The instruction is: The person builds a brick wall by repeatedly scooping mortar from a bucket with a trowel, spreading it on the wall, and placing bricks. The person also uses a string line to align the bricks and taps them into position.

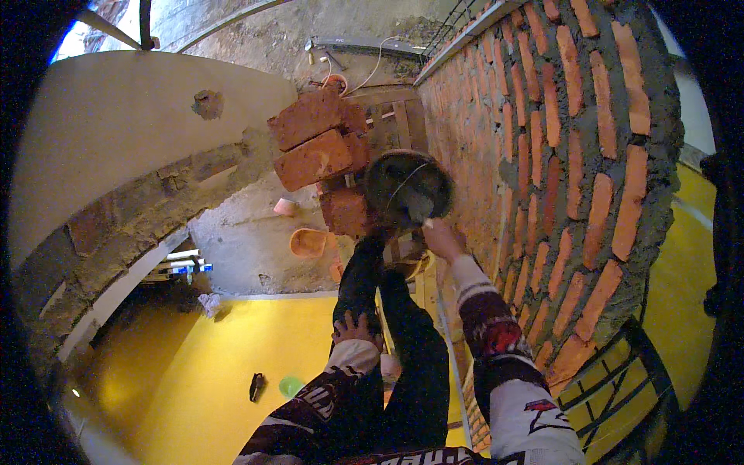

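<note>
Low in front of me, my right hand [444, 239] is closed round the handle of a trowel [419, 206]. The grey blade dips into a dark round bucket [373, 172] with a thin wire handle across its mouth. What lies inside is dark and hard to make out. My left hand [356, 330] holds nothing; its fingers lie spread on my left leg, near the knee. Beside the bucket, to its left, rises a stack of red bricks [313, 159].
A brick wall [570, 155] with grey mortar joints stands close on my right. Leftward is a plastered wall [155, 101] with a broken edge. An orange basin [308, 242] sits on the floor below. Black metal bars [620, 380] show at lower right.
</note>
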A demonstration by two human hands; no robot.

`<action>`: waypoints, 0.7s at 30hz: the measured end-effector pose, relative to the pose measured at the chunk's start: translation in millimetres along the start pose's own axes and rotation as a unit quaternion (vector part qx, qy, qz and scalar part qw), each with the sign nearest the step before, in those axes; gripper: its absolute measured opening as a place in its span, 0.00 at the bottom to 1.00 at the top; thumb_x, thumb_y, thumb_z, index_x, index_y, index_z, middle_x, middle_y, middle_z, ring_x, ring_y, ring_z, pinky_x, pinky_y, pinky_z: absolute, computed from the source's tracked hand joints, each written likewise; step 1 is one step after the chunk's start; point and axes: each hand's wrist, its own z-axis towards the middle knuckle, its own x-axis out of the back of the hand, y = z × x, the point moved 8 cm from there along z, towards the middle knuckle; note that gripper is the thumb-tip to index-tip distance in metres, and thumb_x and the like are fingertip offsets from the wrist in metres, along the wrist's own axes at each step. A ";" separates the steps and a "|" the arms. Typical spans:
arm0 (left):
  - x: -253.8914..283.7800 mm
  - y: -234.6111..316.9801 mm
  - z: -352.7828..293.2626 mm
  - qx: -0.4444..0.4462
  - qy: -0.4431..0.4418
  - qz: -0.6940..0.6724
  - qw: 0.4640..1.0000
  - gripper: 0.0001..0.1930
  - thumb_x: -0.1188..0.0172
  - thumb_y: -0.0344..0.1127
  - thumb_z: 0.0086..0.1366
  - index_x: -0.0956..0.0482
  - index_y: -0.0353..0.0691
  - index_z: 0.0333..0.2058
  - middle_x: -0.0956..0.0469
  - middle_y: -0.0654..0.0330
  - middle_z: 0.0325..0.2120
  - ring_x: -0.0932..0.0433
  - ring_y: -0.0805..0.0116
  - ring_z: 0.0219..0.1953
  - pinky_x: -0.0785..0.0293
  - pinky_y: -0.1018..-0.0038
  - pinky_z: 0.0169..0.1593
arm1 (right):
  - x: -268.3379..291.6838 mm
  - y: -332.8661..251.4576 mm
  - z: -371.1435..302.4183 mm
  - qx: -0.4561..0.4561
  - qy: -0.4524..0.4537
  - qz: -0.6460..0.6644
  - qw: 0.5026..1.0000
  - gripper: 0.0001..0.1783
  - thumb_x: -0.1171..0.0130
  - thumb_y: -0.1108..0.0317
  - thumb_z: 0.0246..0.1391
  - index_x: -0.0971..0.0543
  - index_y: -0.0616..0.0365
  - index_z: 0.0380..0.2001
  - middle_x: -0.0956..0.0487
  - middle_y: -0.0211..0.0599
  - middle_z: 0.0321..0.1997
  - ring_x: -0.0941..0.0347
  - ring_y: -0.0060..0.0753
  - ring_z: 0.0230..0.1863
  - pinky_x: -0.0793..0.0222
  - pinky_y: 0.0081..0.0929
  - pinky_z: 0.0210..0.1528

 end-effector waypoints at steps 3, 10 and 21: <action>-6.7 3.2 -1.9 0.000 0.003 0.032 0.999 0.40 0.39 0.55 0.53 0.37 0.48 0.63 0.45 0.43 0.66 0.43 0.31 0.64 0.40 0.39 0.60 | 36.9 25.3 -61.1 -0.036 0.068 -0.037 0.996 0.18 0.47 0.55 0.56 0.21 0.58 0.40 0.19 0.57 0.37 0.23 0.64 0.41 0.29 0.56 0.44; -12.5 -2.1 -0.4 0.006 -0.004 0.016 1.000 0.42 0.38 0.56 0.51 0.37 0.49 0.64 0.45 0.43 0.66 0.43 0.31 0.64 0.41 0.39 0.60 | 55.6 14.8 14.4 0.055 0.095 -0.105 0.988 0.20 0.43 0.57 0.55 0.26 0.58 0.46 0.20 0.56 0.39 0.23 0.64 0.41 0.28 0.56 0.43; 2.0 -4.7 -6.0 0.010 -0.027 0.014 0.999 0.41 0.38 0.55 0.53 0.39 0.51 0.64 0.47 0.46 0.67 0.45 0.35 0.66 0.42 0.41 0.60 | -30.5 -7.2 26.9 0.080 -0.026 0.069 0.994 0.20 0.41 0.53 0.54 0.22 0.62 0.35 0.19 0.54 0.37 0.22 0.56 0.40 0.29 0.46 0.42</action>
